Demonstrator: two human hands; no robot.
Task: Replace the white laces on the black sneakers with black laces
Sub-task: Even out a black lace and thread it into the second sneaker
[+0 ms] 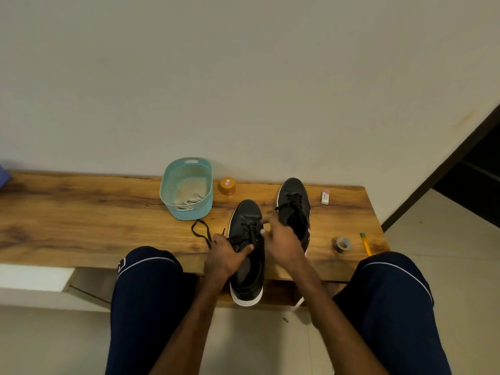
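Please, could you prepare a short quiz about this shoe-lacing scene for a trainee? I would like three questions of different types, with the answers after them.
1. True or false: the white laces lie inside the teal basket.
2. Choose one: the left hand and the right hand both work at A) the near sneaker, B) the teal basket, C) the white laces.
3. Short answer: beside which hand does the loose end of the black lace lie on the bench?

Key: 1 true; 2 A; 3 the left hand.
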